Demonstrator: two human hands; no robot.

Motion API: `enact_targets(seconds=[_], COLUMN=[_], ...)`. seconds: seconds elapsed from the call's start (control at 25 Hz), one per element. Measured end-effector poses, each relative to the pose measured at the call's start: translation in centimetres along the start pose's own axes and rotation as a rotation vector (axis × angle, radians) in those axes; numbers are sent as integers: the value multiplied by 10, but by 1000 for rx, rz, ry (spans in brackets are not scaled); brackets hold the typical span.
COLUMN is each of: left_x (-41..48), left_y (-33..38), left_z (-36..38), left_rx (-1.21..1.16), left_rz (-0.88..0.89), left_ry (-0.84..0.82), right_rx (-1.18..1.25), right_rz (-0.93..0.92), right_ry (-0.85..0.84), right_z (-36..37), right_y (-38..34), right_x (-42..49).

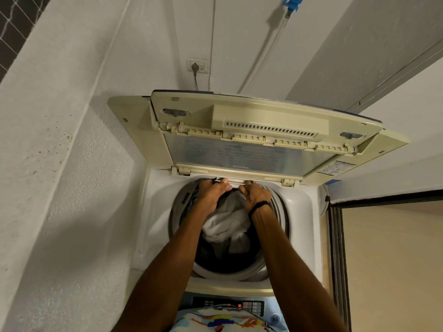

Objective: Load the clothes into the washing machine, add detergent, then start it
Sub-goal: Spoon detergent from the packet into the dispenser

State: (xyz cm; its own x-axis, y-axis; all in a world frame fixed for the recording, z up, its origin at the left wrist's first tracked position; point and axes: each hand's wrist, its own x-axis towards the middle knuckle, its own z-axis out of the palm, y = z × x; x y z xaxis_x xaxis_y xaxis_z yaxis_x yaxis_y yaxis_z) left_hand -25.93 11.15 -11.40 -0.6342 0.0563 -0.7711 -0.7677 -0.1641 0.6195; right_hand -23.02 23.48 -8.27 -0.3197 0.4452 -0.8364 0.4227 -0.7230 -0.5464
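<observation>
Fingers of the left hand [212,190] and right hand [256,194] curl round the rear drawer [236,181], clothes [226,222] heaped just below.

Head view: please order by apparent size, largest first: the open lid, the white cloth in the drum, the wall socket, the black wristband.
1. open lid
2. white cloth
3. wall socket and black wristband: similar span; the wristband is nearer the camera, so unranked.

White textured walls [60,164] bear a plugged socket [197,65]; a dark doorframe [336,248] stands right.
</observation>
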Motion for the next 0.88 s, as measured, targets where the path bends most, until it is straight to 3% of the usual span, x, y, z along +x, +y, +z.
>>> enact_targets(seconds=[0.48,0.88], left_x=[-2,-5], left_y=[-7,-10], left_z=[-5,-7], left_rx=[-31,-26], left_rz=[67,162], left_ry=[-34,-76], right_rx=[174,141], right_rz=[-10,-33], right_ry=[-49,-27], right_z=[-8,-5], right_y=[18,16], right_x=[4,8])
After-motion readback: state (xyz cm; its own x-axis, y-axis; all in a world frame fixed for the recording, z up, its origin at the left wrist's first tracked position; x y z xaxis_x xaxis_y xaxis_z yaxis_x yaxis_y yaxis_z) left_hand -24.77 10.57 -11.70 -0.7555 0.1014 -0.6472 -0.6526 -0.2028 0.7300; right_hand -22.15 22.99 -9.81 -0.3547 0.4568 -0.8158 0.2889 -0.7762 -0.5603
